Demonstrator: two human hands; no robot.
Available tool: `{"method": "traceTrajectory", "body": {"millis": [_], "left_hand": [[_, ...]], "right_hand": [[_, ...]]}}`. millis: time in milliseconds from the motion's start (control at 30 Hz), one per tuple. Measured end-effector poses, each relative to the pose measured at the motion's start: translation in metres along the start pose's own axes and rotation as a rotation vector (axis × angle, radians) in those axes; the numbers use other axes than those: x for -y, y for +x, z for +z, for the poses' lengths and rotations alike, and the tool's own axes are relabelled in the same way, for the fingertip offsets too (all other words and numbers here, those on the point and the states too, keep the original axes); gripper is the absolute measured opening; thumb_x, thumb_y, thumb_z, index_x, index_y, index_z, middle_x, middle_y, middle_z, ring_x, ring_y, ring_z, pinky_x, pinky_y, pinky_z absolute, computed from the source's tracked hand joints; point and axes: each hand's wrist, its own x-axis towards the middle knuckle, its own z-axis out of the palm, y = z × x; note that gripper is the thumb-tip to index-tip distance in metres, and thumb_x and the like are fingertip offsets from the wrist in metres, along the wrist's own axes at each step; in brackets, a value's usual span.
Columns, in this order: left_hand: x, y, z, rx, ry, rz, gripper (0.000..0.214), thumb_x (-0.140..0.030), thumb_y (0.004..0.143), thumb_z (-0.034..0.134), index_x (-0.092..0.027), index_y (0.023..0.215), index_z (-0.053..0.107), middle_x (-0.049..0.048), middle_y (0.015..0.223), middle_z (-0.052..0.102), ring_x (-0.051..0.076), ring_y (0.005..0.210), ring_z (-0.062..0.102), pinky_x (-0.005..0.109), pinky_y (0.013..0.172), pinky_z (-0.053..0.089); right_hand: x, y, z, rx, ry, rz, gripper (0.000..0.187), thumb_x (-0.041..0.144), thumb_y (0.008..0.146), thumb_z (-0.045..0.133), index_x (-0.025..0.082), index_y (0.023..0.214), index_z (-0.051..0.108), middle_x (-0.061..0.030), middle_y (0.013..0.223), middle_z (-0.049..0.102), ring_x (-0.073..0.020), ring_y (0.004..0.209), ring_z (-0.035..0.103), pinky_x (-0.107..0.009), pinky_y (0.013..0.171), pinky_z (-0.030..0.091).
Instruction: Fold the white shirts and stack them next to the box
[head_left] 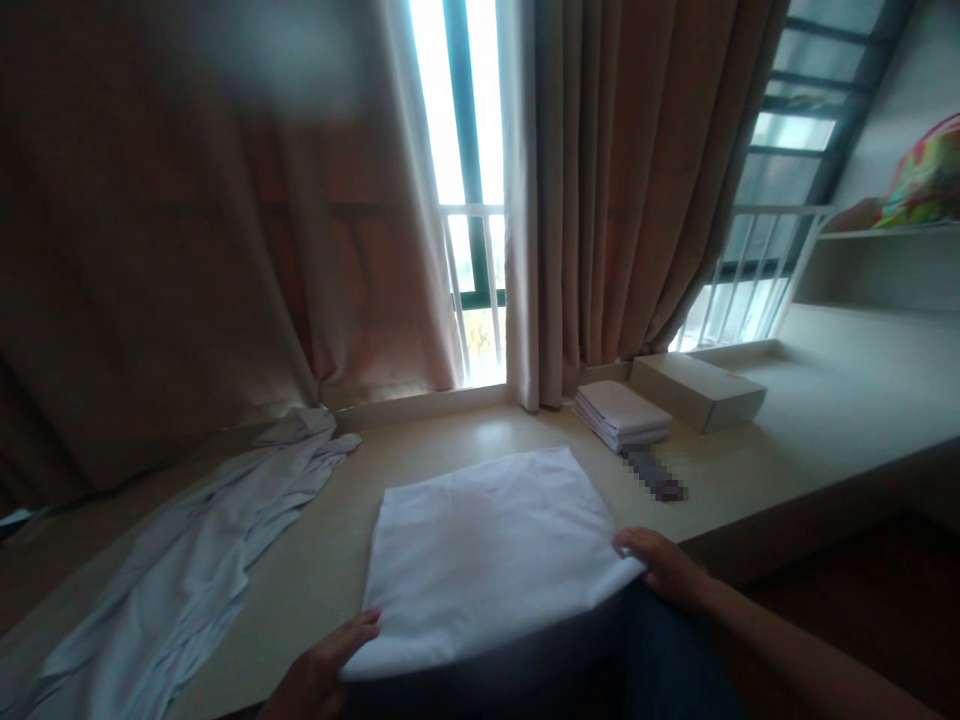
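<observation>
A folded white cloth [487,550] lies flat on the pale desk [787,440] in front of me, its near edge hanging over the desk's front. My left hand [322,675] grips the cloth's near left corner, thumb on top. My right hand [664,565] holds the near right corner, fingers curled on the cloth's edge.
A heap of loose white cloth [180,570] stretches along the desk at the left. A stack of folded white cloths [622,412] and a beige box [697,390] sit at the back right. Curtains [615,190] hang over the window. A shelf [885,235] stands at the right.
</observation>
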Motion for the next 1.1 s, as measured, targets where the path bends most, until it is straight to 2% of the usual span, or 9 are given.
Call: {"method": "traceTrajectory", "body": {"millis": [167,300,467,533,600,700,833,967,1100], "left_hand": [[-0.006,0.001,-0.003,-0.013,0.027,0.011,0.061,-0.006,0.068,0.048,-0.035,0.118,0.066,-0.0039,0.128,0.06,0.019,0.117,0.058,0.03,0.103,0.044],[-0.009,0.0,-0.005,-0.003,0.02,-0.004,0.053,-0.009,0.072,0.049,-0.036,0.113,0.069,-0.0042,0.123,0.063,0.018,0.111,0.062,0.029,0.099,0.047],[-0.015,-0.005,-0.011,0.015,-0.012,-0.124,0.045,-0.014,0.072,0.051,-0.033,0.108,0.071,-0.0037,0.118,0.067,0.019,0.109,0.064,0.029,0.1,0.047],[-0.022,-0.003,-0.018,-0.011,-0.034,-0.202,0.044,-0.015,0.071,0.051,-0.031,0.107,0.071,-0.0022,0.114,0.07,0.02,0.108,0.065,0.03,0.099,0.048],[-0.032,0.003,-0.028,-0.032,-0.066,-0.276,0.043,-0.017,0.069,0.051,-0.03,0.106,0.071,-0.0026,0.111,0.072,0.021,0.105,0.066,0.03,0.094,0.051],[-0.048,0.019,-0.047,-0.055,-0.118,-0.329,0.034,-0.024,0.074,0.051,-0.03,0.103,0.069,-0.0039,0.102,0.074,0.022,0.096,0.068,0.029,0.084,0.054],[-0.064,0.045,-0.077,-0.153,-0.16,-0.359,0.026,-0.042,0.081,0.052,-0.027,0.096,0.066,-0.0022,0.088,0.073,0.021,0.084,0.068,0.027,0.072,0.052],[-0.073,0.069,-0.11,-0.212,-0.142,-0.396,0.024,-0.042,0.08,0.053,-0.025,0.093,0.064,-0.0017,0.08,0.071,0.019,0.076,0.066,0.024,0.066,0.05],[-0.071,0.085,-0.139,-0.251,-0.087,-0.402,0.027,-0.041,0.079,0.053,-0.024,0.098,0.063,-0.0015,0.082,0.07,0.019,0.076,0.066,0.025,0.065,0.049]], "right_hand": [[-0.007,-0.002,0.006,0.013,-0.005,0.026,0.04,0.011,0.067,0.052,0.025,0.097,0.074,-0.008,0.117,0.068,-0.025,0.113,0.059,-0.041,0.099,0.042],[-0.011,-0.009,0.011,-0.073,0.042,0.005,0.047,0.008,0.061,0.051,0.023,0.099,0.072,-0.0087,0.114,0.069,-0.026,0.113,0.059,-0.045,0.1,0.041],[-0.008,-0.015,0.011,-0.188,0.142,-0.059,0.053,0.006,0.057,0.046,0.02,0.103,0.066,-0.01,0.121,0.064,-0.0252,0.12,0.054,-0.046,0.105,0.037],[-0.004,-0.013,0.006,-0.231,0.179,-0.029,0.055,0.007,0.056,0.045,0.021,0.106,0.065,-0.0095,0.121,0.064,-0.0248,0.12,0.053,-0.045,0.105,0.037],[0.003,-0.007,-0.005,-0.229,0.202,0.048,0.055,0.009,0.055,0.044,0.021,0.105,0.065,-0.008,0.115,0.066,-0.0249,0.113,0.057,-0.043,0.101,0.04],[0.017,0.008,-0.03,-0.158,0.228,0.162,0.045,0.012,0.057,0.045,0.022,0.096,0.066,-0.0052,0.097,0.07,-0.023,0.094,0.062,-0.035,0.085,0.047],[0.035,0.031,-0.065,-0.188,0.237,0.243,0.028,0.015,0.065,0.047,0.02,0.084,0.067,-0.0037,0.081,0.069,-0.0208,0.078,0.062,-0.03,0.072,0.046],[0.043,0.052,-0.096,-0.243,0.239,0.236,0.022,0.019,0.068,0.05,0.019,0.081,0.067,-0.0029,0.077,0.069,-0.0206,0.075,0.061,-0.028,0.067,0.044],[0.05,0.072,-0.126,-0.251,0.262,0.177,0.017,0.02,0.07,0.053,0.017,0.079,0.067,-0.0007,0.071,0.067,-0.0183,0.068,0.059,-0.026,0.062,0.042]]}}
